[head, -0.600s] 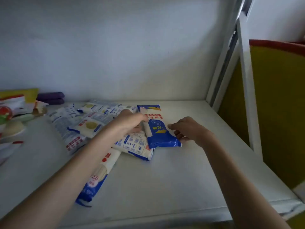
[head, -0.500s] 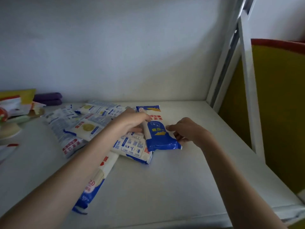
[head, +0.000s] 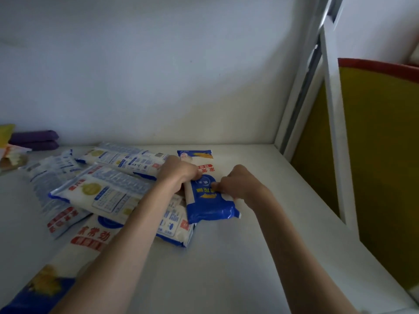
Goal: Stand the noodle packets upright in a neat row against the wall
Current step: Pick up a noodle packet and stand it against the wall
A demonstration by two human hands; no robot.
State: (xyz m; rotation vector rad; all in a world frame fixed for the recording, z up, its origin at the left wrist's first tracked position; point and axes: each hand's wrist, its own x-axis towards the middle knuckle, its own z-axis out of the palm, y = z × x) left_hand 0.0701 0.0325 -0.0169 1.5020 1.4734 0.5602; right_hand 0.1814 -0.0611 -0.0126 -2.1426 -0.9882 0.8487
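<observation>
A blue and white noodle packet [head: 209, 205] lies flat on the white shelf [head: 260, 257], its far end close to the back wall [head: 181, 75]. My left hand [head: 178, 172] grips its left edge and my right hand [head: 238, 182] grips its right edge. Left of it, several more noodle packets lie flat in an overlapping pile: one [head: 97, 191] in the middle, another [head: 127, 159] behind it, and a long one [head: 52, 275] running toward the near left corner under my left forearm. None stands upright.
Two purple pouches [head: 34, 140] are stacked against the wall at far left, with other packaging [head: 11, 152] beside them. A white frame post [head: 331, 132] and a yellow panel [head: 381, 155] bound the shelf on the right. The shelf's front edge runs along the bottom right.
Both hands have closed in on the blue and white packet: the right hand moved left onto its right edge and the left hand now grips its left edge. The camera moved nearer.
</observation>
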